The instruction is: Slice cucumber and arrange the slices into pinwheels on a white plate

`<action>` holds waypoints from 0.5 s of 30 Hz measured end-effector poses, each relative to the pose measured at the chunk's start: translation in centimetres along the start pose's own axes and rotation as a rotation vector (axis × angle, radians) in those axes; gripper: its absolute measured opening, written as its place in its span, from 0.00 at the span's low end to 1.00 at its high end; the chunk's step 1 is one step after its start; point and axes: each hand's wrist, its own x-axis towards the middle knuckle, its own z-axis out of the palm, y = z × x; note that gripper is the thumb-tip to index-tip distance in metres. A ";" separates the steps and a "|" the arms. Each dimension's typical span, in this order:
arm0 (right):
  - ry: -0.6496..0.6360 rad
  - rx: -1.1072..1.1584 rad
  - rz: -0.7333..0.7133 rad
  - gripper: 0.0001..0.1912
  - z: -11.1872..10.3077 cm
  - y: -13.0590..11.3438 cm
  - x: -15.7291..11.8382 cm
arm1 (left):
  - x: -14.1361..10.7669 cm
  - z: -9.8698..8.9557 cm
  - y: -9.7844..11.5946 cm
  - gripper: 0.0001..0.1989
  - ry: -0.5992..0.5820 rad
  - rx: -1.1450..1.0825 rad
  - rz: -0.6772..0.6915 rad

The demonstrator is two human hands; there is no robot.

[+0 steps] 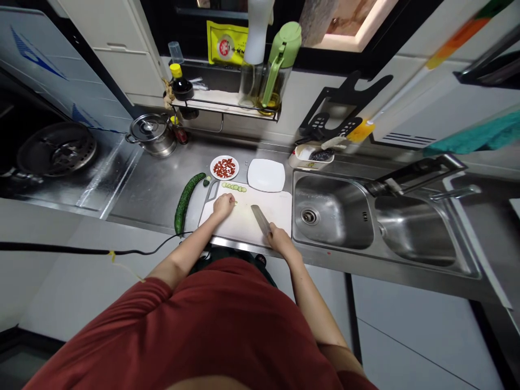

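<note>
Right hand [279, 239] closed round one knife [261, 220]; left hand [224, 205] pinching a small pale piece [235, 202] (too tiny to identify). One board [260, 208] under both, cucumber slices [234, 187] along its far edge; two plates [266, 175] beyond, one whole cucumber [187, 203] left.

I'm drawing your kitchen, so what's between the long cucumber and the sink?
The white cutting board, bearing cucumber slices, under the left hand, right hand and knife. The head view shows it.
</note>
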 end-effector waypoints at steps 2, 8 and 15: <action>0.018 0.007 0.016 0.14 0.0 0.5 0.2 | 0.9 -0.1 -0.4 0.05 0.008 -0.048 -0.047; 0.041 0.017 0.055 0.15 -0.2 1.1 0.6 | 3.6 -0.9 -2.0 0.07 0.110 -0.069 -0.135; 0.053 0.028 0.061 0.14 -0.2 1.2 0.8 | 4.9 -1.2 -3.3 0.10 0.116 -0.020 -0.127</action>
